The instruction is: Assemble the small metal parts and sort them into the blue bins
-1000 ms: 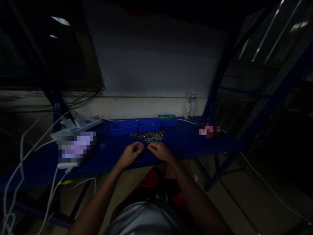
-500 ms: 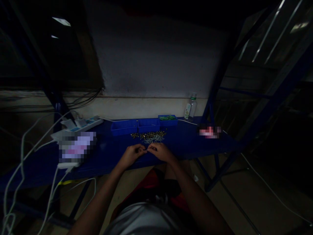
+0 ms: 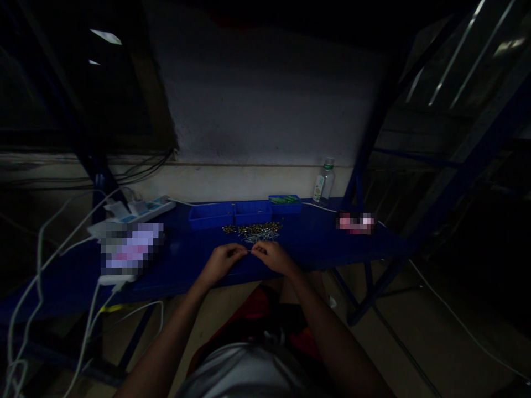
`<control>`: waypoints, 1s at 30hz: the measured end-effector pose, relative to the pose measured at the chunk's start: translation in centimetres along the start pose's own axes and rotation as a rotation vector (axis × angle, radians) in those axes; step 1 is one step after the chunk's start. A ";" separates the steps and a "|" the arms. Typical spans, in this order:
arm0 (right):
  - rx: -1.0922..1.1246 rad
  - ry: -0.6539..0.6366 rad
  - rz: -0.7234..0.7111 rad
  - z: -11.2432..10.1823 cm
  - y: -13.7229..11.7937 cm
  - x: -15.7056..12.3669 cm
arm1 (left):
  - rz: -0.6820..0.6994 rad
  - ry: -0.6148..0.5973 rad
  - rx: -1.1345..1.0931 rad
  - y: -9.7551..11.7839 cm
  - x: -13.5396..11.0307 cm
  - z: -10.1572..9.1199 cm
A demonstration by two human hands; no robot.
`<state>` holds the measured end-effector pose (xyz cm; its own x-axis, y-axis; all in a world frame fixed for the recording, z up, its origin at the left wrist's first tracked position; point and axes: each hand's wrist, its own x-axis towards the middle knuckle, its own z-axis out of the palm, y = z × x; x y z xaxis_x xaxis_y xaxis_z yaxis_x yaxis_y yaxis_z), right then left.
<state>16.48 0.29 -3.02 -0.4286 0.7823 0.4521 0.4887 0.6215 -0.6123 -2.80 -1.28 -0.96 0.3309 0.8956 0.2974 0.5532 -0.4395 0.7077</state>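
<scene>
My left hand (image 3: 224,260) and my right hand (image 3: 269,256) meet over the front of the blue table, fingers pinched and tips nearly touching. A thin, pale, pin-like piece (image 3: 249,252) spans the small gap between them, each hand gripping an end; its exact kind is too small to tell. Just beyond the fingertips lies a pile of thin silvery pins (image 3: 262,236). Behind that pile, small brass-coloured parts (image 3: 261,228) are heaped, with a smaller cluster (image 3: 228,228) to their left.
Blue bins (image 3: 211,215) line the back edge; one bin (image 3: 284,208) holds green pieces. A clear bottle (image 3: 324,183) stands at the back right, near a blurred pink object (image 3: 355,222). On the left are a power strip (image 3: 155,208), white cables and a blurred phone-like object (image 3: 135,247).
My fingertips have drawn very slightly apart, and the thin piece between them shows more plainly. The piles and bins stay as they were.
</scene>
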 end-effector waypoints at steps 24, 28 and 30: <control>-0.061 -0.011 -0.058 0.1 0.2 0.0 | 0.011 -0.007 -0.021 0.5 -0.2 -0.1; -0.025 0.034 -0.027 0.3 0.4 0.0 | 0.018 0.022 0.042 0.3 -0.1 0.0; -0.021 0.042 -0.026 0.3 0.4 0.0 | 0.020 0.010 0.074 0.2 -0.1 0.1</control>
<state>16.46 0.50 -3.44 -0.4091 0.7666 0.4949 0.4938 0.6421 -0.5865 -2.66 -1.41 -0.91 0.3352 0.8871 0.3172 0.6020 -0.4607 0.6522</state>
